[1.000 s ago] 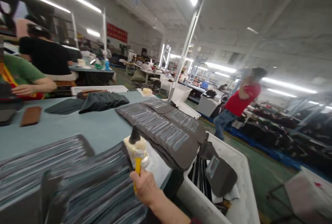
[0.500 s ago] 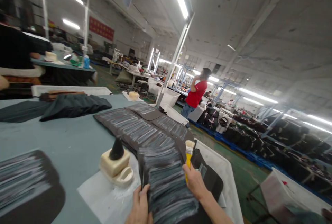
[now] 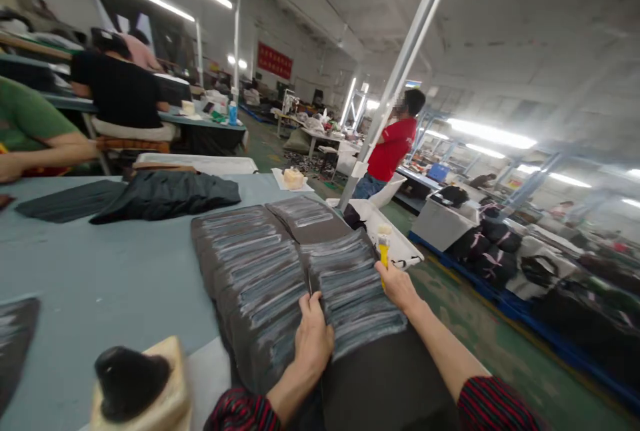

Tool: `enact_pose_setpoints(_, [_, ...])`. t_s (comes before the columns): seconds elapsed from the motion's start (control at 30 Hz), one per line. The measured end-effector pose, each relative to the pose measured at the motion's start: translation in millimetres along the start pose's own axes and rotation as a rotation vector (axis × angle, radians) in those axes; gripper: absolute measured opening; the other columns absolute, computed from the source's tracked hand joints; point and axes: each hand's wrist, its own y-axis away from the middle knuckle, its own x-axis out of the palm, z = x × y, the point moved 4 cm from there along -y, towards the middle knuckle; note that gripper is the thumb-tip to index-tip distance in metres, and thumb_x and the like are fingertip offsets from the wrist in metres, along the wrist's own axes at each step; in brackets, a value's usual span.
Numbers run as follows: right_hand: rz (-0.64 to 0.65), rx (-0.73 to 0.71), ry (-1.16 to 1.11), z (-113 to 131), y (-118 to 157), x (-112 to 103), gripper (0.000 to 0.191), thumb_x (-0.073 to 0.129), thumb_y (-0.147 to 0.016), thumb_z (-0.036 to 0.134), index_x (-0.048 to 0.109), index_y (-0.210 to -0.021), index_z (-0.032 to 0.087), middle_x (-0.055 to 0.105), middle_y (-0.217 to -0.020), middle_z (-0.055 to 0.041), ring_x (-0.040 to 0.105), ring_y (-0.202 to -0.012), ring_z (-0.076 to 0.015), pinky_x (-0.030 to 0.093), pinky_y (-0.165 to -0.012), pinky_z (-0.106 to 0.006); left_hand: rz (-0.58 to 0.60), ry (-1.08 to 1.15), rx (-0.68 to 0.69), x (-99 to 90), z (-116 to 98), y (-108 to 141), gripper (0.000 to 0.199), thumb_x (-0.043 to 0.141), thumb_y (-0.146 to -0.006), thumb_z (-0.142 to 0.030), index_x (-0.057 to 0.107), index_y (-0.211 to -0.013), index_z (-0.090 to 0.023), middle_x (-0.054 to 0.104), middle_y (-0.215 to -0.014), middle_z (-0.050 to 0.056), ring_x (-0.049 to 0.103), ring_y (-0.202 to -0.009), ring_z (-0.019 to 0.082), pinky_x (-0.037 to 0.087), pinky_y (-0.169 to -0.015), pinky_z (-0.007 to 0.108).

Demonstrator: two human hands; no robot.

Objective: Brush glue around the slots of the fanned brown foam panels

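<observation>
My left hand (image 3: 314, 338) is closed with thumb and fingers on the inner edge of a dark grey fabric piece (image 3: 357, 284) that has whitish, wet-looking streaks. My right hand (image 3: 399, 286) is wrapped round a yellow-handled paintbrush (image 3: 384, 252), its pale bristles pointing up, and lies at that piece's far right edge. Beside it on the left lies another streaked dark piece (image 3: 255, 271), and a third streaked piece (image 3: 303, 214) shows beyond. At the lower left a black cone-shaped object (image 3: 125, 378) sits on a cream-coloured block-like container (image 3: 180, 384).
Crumpled dark cloth (image 3: 180, 194) lies across the blue-grey table (image 3: 140, 264). A second cream block (image 3: 294, 178) rests on white paper at the far edge. Behind a slanted metal post (image 3: 400, 71) stands a person in red (image 3: 393, 148), near white bins (image 3: 385, 221). Other people sit at left.
My view has turned left and moved closer over the pieces. Both hands, with the streaked piece and the brush, have moved forward along the table's right side. The cone now appears nearer and lower left.
</observation>
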Motion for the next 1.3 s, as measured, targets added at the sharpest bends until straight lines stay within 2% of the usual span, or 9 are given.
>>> enact_pose_setpoints(0.1, [0.007,-0.045,0.006,-25.7,-70.5,26.4,0.030,0.035,-0.090,0.006,0.048,-0.115,0.019,0.052,-0.114,-0.0125,0.059,-0.083,-0.0156,0.043,-0.066,-0.023,-0.067,-0.007,-0.041,31.5,-10.4,-62.8,0.063,0.053,-0.073,-0.008,0.032,-0.132,-0.018,0.029,-0.140,0.015,0.057,-0.112,0.022,0.047,-0.093,0.034])
enact_pose_setpoints(0.23, [0.026,-0.094,-0.007,-40.3,-135.2,61.7,0.030,0.036,-0.091,0.005,0.046,-0.115,0.019,0.050,-0.113,-0.0123,0.059,-0.084,-0.0149,0.045,-0.068,-0.024,-0.110,-0.042,-0.089,63.1,-10.7,-125.0,0.062,0.054,-0.073,-0.008,0.033,-0.130,-0.018,0.033,-0.135,0.014,0.057,-0.110,0.022,0.048,-0.089,0.033])
enact_pose_setpoints(0.37, [-0.004,-0.123,0.001,-46.4,-177.1,92.9,0.031,0.035,-0.090,0.004,0.046,-0.115,0.020,0.051,-0.111,-0.0116,0.059,-0.082,-0.0150,0.046,-0.067,-0.025,-0.129,-0.047,-0.102,84.2,-4.0,-167.7,0.061,0.054,-0.071,-0.008,0.034,-0.128,-0.017,0.034,-0.131,0.013,0.056,-0.112,0.023,0.048,-0.089,0.033])
enact_pose_setpoints(0.53, [-0.024,-0.185,0.001,-47.7,-214.6,115.6,0.027,0.034,-0.094,0.008,0.045,-0.114,0.020,0.052,-0.111,-0.0107,0.061,-0.079,-0.0151,0.047,-0.063,-0.025,-0.150,-0.051,-0.172,101.6,5.7,-201.7,0.058,0.055,-0.073,-0.010,0.035,-0.127,-0.016,0.035,-0.130,0.013,0.056,-0.110,0.022,0.047,-0.091,0.034])
enact_pose_setpoints(0.77, [0.006,-0.221,0.010,-51.4,-253.3,133.3,0.028,0.036,-0.094,0.008,0.045,-0.118,0.021,0.052,-0.112,-0.0101,0.061,-0.082,-0.0142,0.048,-0.067,-0.025,-0.149,-0.004,-0.256,116.4,9.5,-229.1,0.059,0.057,-0.073,-0.011,0.036,-0.127,-0.015,0.034,-0.130,0.014,0.054,-0.116,0.024,0.045,-0.094,0.033])
enact_pose_setpoints(0.97, [0.012,-0.220,0.028,-52.9,-267.8,149.4,0.027,0.038,-0.094,0.009,0.048,-0.116,0.022,0.053,-0.109,-0.0093,0.058,-0.084,-0.0143,0.046,-0.067,-0.024,-0.140,0.027,-0.266,124.4,12.3,-236.8,0.057,0.057,-0.076,-0.012,0.036,-0.128,-0.012,0.035,-0.130,0.016,0.054,-0.116,0.025,0.044,-0.095,0.034])
enact_pose_setpoints(1.13, [-0.054,-0.130,0.014,-58.0,-265.3,160.1,0.025,0.036,-0.095,0.012,0.051,-0.113,0.021,0.056,-0.112,-0.0129,0.051,-0.101,-0.0222,0.044,-0.076,-0.032,-0.062,0.043,-0.275,117.9,7.4,-232.3,0.046,0.042,-0.090,-0.022,0.035,-0.134,-0.012,0.036,-0.133,0.019,0.052,-0.119,0.025,0.040,-0.098,0.034])
enact_pose_setpoints(1.2, [-0.067,-0.054,-0.013,-61.9,-260.7,162.0,0.025,0.036,-0.095,0.013,0.051,-0.114,0.021,0.054,-0.118,-0.0145,0.047,-0.108,-0.0244,0.042,-0.081,-0.036,-0.037,-0.032,-0.311,110.6,1.7,-226.1,0.044,0.040,-0.091,-0.026,0.039,-0.133,-0.013,0.035,-0.137,0.022,0.049,-0.123,0.028,0.039,-0.099,0.039])
enact_pose_setpoints(1.3, [-0.078,0.054,-0.071,-65.2,-248.4,159.9,0.025,0.036,-0.095,0.013,0.050,-0.115,0.019,0.053,-0.119,-0.0150,0.045,-0.110,-0.0243,0.038,-0.083,-0.035,-0.078,-0.178,-0.301,94.5,-13.8,-209.3,0.044,0.042,-0.090,-0.030,0.044,-0.131,-0.012,0.031,-0.145,0.024,0.040,-0.130,0.035,0.036,-0.101,0.047])
